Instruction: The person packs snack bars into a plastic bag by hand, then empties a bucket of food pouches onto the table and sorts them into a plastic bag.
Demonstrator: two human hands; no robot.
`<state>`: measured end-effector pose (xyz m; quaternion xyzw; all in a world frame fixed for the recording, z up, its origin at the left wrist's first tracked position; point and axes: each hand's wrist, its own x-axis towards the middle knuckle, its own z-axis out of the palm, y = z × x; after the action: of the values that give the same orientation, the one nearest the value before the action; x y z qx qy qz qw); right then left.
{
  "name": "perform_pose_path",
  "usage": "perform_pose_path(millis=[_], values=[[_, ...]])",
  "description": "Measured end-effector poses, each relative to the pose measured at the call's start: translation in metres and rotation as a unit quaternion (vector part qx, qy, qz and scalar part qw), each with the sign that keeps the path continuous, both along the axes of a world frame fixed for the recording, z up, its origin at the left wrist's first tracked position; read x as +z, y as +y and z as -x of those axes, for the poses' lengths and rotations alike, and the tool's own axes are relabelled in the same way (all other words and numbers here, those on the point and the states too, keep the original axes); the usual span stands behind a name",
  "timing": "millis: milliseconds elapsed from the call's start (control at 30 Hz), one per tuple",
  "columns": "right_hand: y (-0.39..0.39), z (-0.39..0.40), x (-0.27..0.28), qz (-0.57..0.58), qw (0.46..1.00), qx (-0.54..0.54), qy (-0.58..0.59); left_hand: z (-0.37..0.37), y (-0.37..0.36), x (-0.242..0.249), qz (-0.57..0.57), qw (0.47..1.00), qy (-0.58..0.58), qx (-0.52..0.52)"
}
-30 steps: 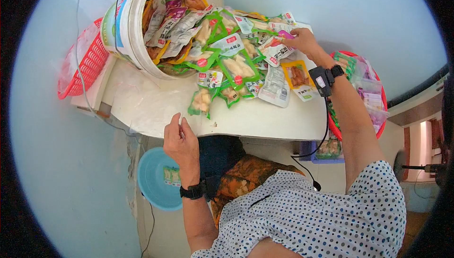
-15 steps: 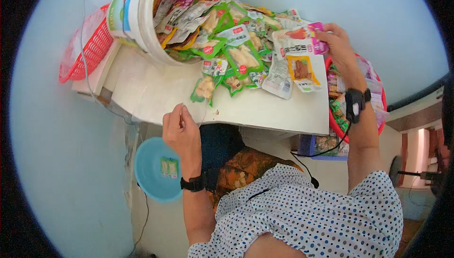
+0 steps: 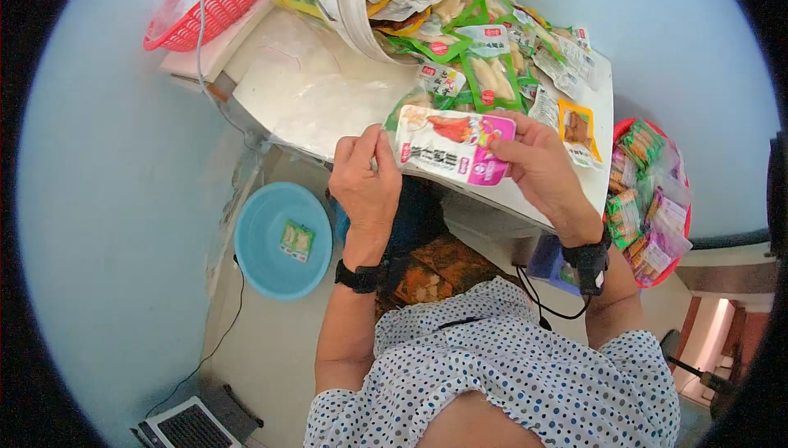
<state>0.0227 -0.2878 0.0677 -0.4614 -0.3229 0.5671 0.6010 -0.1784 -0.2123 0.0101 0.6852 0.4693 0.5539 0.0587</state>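
My right hand [image 3: 546,165] grips a white and purple snack packet [image 3: 447,140] by its purple end, thumb on the front. A red food picture and dark lettering show on it. Just off the packet's left edge, my left hand [image 3: 365,181] is closed in a pinch; whatever may be between its fingertips is hidden. Behind the packet lies a heap of sealed snack packets, among them a green-edged packet [image 3: 492,79] with pale contents. A yellow-edged packet [image 3: 577,126] lies on the table [image 3: 320,95] beyond my right hand.
A white bucket [image 3: 355,5] lies on its side, packets spilling out. Below left, a blue basin [image 3: 254,259] holds one green packet [image 3: 296,240]. On the right stands a red basket [image 3: 688,226] of bagged packets; a red basket [image 3: 209,9] sits at upper left.
My right hand has brought the purple and white packet from the table's right side down and left, up to my left hand. The left hand moved slightly right and up; the view shifted.
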Motion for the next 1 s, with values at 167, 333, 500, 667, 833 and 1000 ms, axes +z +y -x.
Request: perform_pose_path(millis=[167, 333, 500, 667, 833, 1000], values=[[0.013, 0.024, -0.003, -0.005, 0.999, 0.038, 0.001, 0.002, -0.003, 0.000, 0.048, 0.999, -0.007, -0.008], [0.028, 0.038, -0.007, -0.005, 0.998, 0.045, 0.032, -0.001, -0.003, 0.007, 0.042, 0.999, 0.010, -0.017], [0.038, 0.058, -0.016, 0.007, 0.988, 0.096, 0.121, -0.002, -0.004, 0.015, 0.039, 0.999, 0.002, -0.031], [0.048, 0.076, -0.016, -0.021, 0.985, 0.121, 0.122, -0.004, 0.001, 0.019, 0.049, 0.994, -0.074, -0.069], [0.062, 0.085, -0.044, -0.134, 0.959, 0.056, -0.241, -0.008, 0.006, 0.015, 0.021, 0.994, -0.053, -0.088], [0.045, 0.077, -0.030, -0.117, 0.894, -0.054, -0.429, -0.014, 0.007, 0.020, 0.012, 0.996, -0.029, -0.089]])
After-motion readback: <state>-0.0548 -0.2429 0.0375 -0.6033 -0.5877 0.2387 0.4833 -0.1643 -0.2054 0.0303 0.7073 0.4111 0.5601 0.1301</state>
